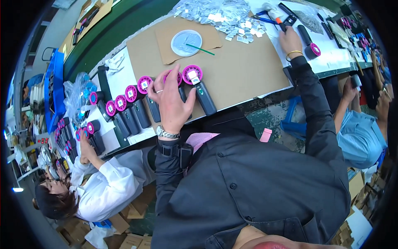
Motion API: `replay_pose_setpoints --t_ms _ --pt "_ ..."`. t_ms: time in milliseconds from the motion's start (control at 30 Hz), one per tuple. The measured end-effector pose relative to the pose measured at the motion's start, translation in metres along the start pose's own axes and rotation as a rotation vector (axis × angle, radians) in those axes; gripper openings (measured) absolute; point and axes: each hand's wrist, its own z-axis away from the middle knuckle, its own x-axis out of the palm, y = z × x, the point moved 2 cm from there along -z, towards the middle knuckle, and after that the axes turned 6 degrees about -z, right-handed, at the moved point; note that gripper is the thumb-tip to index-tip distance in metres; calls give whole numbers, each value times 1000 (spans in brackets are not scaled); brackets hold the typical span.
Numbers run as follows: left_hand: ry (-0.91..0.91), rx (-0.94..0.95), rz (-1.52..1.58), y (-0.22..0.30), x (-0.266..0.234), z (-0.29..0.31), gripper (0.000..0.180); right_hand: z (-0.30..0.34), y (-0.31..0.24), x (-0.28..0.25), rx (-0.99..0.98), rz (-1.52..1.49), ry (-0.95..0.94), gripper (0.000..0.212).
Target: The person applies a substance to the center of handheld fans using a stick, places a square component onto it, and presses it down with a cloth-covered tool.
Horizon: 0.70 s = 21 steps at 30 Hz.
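Note:
My left hand (173,103), fingers spread, is over a row of black-handled devices with pink, fan-like round heads. Its fingers partly cover one pink head; whether they touch it I cannot tell. Just right of my thumb lies another such device (205,99), with a small white square piece (193,76) on its head. Several more devices (132,94) lie to the left, most with white squares on them. Reaching far right, my right hand (291,42) is closed around a tool with an orange and black handle (281,24); its exact kind is unclear.
Beyond the devices, brown cardboard (242,62) carries a round white dish (186,43) with a green stick (200,49). Small silvery squares (244,31) are heaped at the back. One device (312,50) lies beside my right hand. Co-workers sit left (110,186) and right (356,137).

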Motion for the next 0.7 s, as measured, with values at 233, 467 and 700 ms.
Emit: replay_pose_setpoints --t_ms 233,467,700 --pt "23 26 -21 -5 11 -3 87 92 -63 -102 -12 -699 -251 35" --pt "-10 44 84 0 14 0 91 183 -127 -127 -496 -807 -560 52" --pt "34 51 110 -2 19 2 96 182 -152 -133 -726 -539 -640 54"
